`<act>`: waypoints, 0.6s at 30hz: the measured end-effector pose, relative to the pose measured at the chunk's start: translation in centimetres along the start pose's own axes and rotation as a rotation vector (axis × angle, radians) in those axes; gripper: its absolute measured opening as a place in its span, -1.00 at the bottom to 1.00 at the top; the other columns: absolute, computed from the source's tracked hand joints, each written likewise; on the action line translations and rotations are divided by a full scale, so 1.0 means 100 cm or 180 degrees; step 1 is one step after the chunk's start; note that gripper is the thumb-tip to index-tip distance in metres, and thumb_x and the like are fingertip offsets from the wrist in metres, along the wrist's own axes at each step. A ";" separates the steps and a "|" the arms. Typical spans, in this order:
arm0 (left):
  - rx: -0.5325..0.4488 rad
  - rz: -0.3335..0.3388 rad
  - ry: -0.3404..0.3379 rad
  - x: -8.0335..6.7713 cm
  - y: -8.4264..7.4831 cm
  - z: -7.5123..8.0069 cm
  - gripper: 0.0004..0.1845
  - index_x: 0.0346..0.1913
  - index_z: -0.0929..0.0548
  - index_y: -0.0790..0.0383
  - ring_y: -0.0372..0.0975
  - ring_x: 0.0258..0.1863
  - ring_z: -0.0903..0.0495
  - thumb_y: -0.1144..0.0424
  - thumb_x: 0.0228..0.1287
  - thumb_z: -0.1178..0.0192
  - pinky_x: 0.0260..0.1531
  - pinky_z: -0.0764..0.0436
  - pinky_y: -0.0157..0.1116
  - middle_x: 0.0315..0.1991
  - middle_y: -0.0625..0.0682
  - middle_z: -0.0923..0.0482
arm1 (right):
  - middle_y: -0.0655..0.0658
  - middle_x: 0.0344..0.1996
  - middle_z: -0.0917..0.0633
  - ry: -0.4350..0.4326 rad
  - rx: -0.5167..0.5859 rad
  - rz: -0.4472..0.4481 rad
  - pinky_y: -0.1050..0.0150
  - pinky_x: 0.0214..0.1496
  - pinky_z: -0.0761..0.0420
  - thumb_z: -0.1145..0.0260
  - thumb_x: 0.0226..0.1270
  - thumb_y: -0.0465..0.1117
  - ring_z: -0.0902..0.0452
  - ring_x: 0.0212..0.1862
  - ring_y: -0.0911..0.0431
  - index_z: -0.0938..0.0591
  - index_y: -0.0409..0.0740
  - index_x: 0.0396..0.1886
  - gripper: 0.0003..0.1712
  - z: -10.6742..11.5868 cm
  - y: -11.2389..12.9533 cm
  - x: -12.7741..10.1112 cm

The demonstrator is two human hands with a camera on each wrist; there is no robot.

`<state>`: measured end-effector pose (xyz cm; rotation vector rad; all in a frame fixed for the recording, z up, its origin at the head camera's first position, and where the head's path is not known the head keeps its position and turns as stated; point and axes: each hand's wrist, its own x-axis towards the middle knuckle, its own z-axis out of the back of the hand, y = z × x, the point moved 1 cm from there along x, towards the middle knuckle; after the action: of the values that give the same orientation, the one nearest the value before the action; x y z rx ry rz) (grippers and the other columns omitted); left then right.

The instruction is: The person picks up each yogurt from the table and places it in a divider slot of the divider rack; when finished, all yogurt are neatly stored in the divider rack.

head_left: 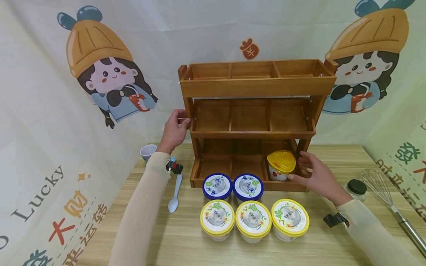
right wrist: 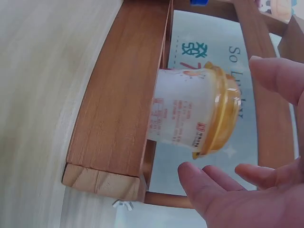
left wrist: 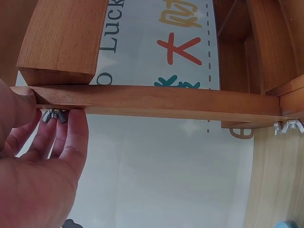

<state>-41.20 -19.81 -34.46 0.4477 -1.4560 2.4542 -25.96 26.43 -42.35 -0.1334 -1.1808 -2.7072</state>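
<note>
The left hand [head_left: 173, 130] pinches the rack [head_left: 257, 89] by its left post [left wrist: 156, 100], thumb and fingers on opposite sides beside a wing nut [left wrist: 54, 115], presumably to steady it near the back edge of the counter [head_left: 173, 236]. The cup [head_left: 281, 162] sits in the right compartment of the bottom tier [head_left: 247, 166], where the front lip [head_left: 276, 186] seems to keep it from sliding out. On the side toward the counter's right edge, the right hand [head_left: 317, 177] has its grip spread near the cup; whether the thumb touches is hard to tell from the head view. Blue tubs [head_left: 217, 186] and yellow tubs [head_left: 253, 220] stand before the rack, probably for easy reach.
</note>
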 end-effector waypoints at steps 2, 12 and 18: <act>-0.0006 0.0005 0.0006 0.000 0.000 0.000 -0.63 0.39 -0.42 0.29 0.06 0.32 -0.54 0.26 0.67 -0.06 0.29 -0.65 0.02 0.31 0.23 -0.50 | -0.53 0.45 -0.41 -0.0005 -0.0011 0.0025 -0.32 0.36 -0.56 -0.54 0.35 0.06 -0.42 0.42 -0.48 -0.12 -0.38 0.64 0.15 0.003 0.001 -0.006; -0.0008 0.0077 0.0056 0.000 -0.003 -0.002 -0.62 0.40 -0.40 0.26 0.05 0.34 -0.53 0.25 0.68 -0.05 0.29 -0.65 0.01 0.33 0.21 -0.48 | -0.35 0.33 -0.63 0.0112 -0.0124 0.0453 -0.09 0.28 -0.69 -0.55 0.36 -0.07 -0.63 0.27 -0.27 -0.47 -0.30 0.44 -0.22 0.002 -0.001 -0.039; -0.0043 0.0090 0.0055 -0.001 -0.001 0.000 -0.62 0.41 -0.40 0.25 0.05 0.34 -0.53 0.24 0.68 -0.05 0.29 -0.65 0.02 0.33 0.20 -0.48 | -0.33 0.30 -0.65 0.0515 0.0186 0.0661 0.12 0.23 -0.74 -0.47 0.46 -0.10 -0.64 0.26 -0.25 -0.48 -0.28 0.43 -0.33 -0.008 0.003 -0.056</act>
<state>-41.04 -19.71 -34.40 0.4051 -1.4810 2.4623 -20.40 26.33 -43.56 -0.0260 -1.1300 -2.4512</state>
